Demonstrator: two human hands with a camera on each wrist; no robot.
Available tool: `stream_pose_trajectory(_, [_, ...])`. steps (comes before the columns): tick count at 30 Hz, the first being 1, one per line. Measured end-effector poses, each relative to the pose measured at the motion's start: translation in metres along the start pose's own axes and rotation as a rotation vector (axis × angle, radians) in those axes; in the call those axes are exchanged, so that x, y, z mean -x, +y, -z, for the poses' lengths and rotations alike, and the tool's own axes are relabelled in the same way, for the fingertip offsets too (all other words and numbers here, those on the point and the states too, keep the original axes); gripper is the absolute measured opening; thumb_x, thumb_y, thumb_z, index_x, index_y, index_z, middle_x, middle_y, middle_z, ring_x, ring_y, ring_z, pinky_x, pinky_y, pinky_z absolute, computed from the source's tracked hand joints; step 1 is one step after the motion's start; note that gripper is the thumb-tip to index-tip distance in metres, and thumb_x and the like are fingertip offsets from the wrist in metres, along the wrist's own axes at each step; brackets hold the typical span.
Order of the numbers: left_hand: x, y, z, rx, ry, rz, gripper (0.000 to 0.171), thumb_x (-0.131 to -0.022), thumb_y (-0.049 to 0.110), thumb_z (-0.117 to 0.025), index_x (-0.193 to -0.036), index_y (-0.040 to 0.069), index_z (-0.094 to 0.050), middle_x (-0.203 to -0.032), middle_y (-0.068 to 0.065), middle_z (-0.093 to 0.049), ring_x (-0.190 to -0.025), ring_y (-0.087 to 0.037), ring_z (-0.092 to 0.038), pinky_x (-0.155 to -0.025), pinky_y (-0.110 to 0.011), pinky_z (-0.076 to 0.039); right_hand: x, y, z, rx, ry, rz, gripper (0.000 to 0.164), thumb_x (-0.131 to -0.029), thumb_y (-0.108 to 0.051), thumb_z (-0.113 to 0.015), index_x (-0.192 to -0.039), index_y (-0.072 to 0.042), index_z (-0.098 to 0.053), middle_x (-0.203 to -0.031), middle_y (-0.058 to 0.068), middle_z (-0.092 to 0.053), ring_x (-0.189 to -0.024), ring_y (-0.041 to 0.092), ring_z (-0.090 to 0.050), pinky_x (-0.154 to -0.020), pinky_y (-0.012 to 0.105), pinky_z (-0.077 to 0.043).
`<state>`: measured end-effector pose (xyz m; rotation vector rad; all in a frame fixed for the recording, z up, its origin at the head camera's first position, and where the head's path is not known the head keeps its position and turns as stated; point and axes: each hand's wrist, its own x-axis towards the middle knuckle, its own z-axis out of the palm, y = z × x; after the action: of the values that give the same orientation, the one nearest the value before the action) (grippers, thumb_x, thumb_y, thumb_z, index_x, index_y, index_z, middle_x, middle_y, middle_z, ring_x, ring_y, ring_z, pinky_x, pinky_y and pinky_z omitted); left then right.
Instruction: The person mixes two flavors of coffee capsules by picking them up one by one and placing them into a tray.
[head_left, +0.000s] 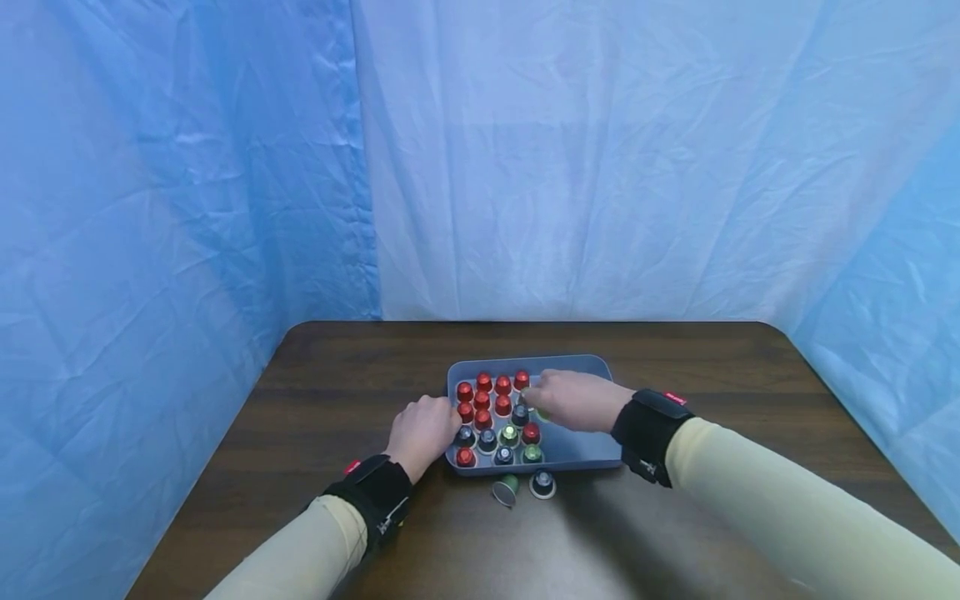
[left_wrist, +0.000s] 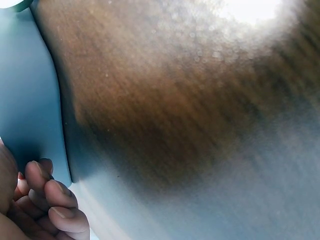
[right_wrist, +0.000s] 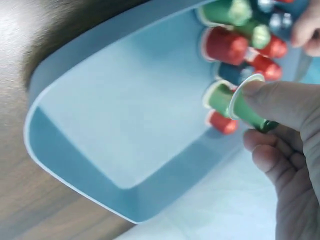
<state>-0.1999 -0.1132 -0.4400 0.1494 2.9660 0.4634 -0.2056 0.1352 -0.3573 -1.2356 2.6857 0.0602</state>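
A blue-grey tray (head_left: pixel 581 446) lies on the table with coffee capsules standing upside down in its left part. At its left end my left hand (head_left: pixel 426 429) grips the tray's wall, fingers curled at the corner. Over the tray, my right hand (head_left: pixel 577 400) pinches a green coffee capsule (right_wrist: pixel 246 107) between thumb and fingers, its rim tilted. Below the held capsule in the right wrist view stand another green capsule (right_wrist: pixel 218 98) and a red capsule (right_wrist: pixel 222 122). Several red capsules (head_left: pixel 482 401) fill the back left, with dark blue capsules (head_left: pixel 487 439) and green ones nearer the front.
In front of the tray, a green capsule (head_left: pixel 507 489) lies on its side on the dark wooden table (head_left: pixel 345 367). Beside it a dark blue capsule (head_left: pixel 542 484) stands on its rim. Blue-white sheets (head_left: pixel 570 167) hang behind and at both sides.
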Motion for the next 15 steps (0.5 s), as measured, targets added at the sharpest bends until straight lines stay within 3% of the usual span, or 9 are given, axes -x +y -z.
stream_pose_trajectory(11, [-0.001, 0.0, 0.001, 0.015, -0.012, 0.015, 0.025, -0.1, 0.029, -0.066, -0.095, 0.006, -0.075, -0.061, -0.002, -0.057, -0.053, -0.014, -0.056, -0.055, -0.026, -0.05, -0.007, 0.008, -0.026, 0.075, -0.048, -0.021, 0.022, -0.09, -0.016, -0.08, -0.111, -0.012, -0.077, -0.091, 0.001, -0.072, -0.093, 0.017, -0.07, -0.081, 0.031, -0.058])
stream_pose_trajectory(15, [-0.001, 0.0, 0.001, 0.011, -0.008, 0.011, 0.025, -0.1, 0.029, -0.066, -0.096, 0.006, -0.075, -0.061, -0.002, -0.056, -0.054, -0.014, -0.056, -0.055, -0.026, -0.05, -0.009, 0.008, -0.033, 0.072, -0.101, -0.043, 0.026, -0.089, -0.019, -0.081, -0.114, -0.013, -0.076, -0.096, 0.001, -0.073, -0.098, 0.017, -0.07, -0.085, 0.032, -0.058])
